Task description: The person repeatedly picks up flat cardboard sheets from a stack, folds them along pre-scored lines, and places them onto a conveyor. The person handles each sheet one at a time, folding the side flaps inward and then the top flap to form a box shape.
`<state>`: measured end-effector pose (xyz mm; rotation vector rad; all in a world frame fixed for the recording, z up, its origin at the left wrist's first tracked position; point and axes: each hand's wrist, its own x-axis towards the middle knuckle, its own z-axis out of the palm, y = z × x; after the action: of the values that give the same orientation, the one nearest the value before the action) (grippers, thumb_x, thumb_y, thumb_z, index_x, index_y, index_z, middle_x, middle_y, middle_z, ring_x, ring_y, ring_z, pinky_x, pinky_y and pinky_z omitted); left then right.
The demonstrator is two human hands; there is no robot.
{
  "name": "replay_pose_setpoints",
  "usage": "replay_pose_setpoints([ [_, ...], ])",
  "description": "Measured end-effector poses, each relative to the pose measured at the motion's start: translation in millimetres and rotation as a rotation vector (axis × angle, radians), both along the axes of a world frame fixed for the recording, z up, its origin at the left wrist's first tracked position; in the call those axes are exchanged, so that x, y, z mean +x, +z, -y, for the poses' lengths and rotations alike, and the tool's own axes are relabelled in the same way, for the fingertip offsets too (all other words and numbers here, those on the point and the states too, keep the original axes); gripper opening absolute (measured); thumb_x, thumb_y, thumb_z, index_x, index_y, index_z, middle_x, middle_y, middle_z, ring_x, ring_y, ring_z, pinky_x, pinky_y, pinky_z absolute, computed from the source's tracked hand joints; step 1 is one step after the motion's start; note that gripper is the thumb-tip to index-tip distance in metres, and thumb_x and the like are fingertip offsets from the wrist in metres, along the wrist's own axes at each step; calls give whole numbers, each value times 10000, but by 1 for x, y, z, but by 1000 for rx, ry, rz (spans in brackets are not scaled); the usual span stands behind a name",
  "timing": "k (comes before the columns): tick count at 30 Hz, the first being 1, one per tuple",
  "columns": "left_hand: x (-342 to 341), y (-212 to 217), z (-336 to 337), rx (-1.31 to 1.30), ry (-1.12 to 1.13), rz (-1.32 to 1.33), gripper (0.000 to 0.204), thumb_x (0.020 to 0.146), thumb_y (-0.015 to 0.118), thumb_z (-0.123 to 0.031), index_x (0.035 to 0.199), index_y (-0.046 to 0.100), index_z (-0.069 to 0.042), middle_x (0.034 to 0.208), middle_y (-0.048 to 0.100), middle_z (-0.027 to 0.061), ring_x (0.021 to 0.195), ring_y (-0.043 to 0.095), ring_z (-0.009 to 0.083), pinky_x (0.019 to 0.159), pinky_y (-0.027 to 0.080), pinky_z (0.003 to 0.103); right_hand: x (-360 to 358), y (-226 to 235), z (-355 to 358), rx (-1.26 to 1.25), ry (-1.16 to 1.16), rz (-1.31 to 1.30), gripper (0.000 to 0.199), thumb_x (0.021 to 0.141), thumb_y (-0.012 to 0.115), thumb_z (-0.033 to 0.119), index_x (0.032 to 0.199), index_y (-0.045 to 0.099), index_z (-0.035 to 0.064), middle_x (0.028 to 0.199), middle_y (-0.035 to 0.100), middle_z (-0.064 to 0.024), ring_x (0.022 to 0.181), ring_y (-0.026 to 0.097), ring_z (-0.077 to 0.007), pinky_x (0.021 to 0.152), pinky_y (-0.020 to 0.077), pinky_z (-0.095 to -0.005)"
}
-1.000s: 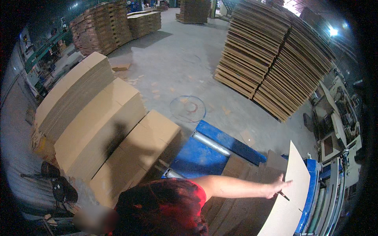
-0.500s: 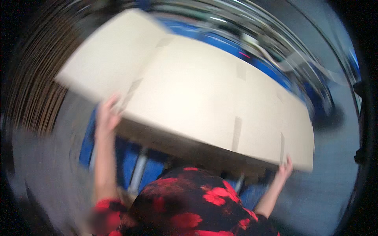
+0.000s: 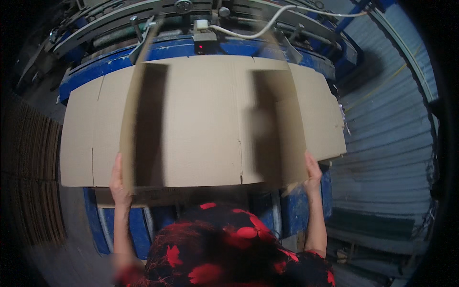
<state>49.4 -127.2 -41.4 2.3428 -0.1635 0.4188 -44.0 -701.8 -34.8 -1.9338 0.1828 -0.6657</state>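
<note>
A tan cardboard sheet [image 3: 201, 119] spreads across a blue machine in front of me, its two side panels bent up on edge. My left hand [image 3: 119, 182] is closed on the near end of the left raised panel [image 3: 128, 129]. At the near end of the right raised panel [image 3: 292, 138], my right hand [image 3: 312, 173] grips the edge. Dark shadow lies inside both panels, and their far ends are blurred. Flat cardboard [image 3: 79, 134] reaches out beyond the panels on both sides; whether it is a separate sheet underneath, I cannot tell.
The blue machine frame [image 3: 172, 49] runs along the far side, carrying a small box with a red light [image 3: 204, 47] and a white cable [image 3: 253, 36]. Tall stacks of cardboard sheets [image 3: 33, 191] stand at left. A ridged grey surface [image 3: 382, 158] lies at right.
The sheet was tilted and opened out; now it lies squarer to me with both side panels bent up. My hands have come closer together, the right one moving left and farther away.
</note>
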Motion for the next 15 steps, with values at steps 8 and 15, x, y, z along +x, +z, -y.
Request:
replay_pose_setpoints([
  [8,71,20,61,401,-171,193,546,783,549,24,1315,483,-81,1325,490,162,1221,435,416,1023,359,470,95,22,20,-1128,117,-246,589,694,545,-65,1248,549,134,1259,513,-150,1177,443,-395,979,360,-491],
  [15,138,19,84,413,-110,167,565,762,529,61,1305,497,-93,1333,487,148,1226,423,426,1025,356,467,187,16,44,-1105,116,-198,583,695,505,-97,1230,558,128,1236,529,-154,1161,456,-390,970,363,-486],
])
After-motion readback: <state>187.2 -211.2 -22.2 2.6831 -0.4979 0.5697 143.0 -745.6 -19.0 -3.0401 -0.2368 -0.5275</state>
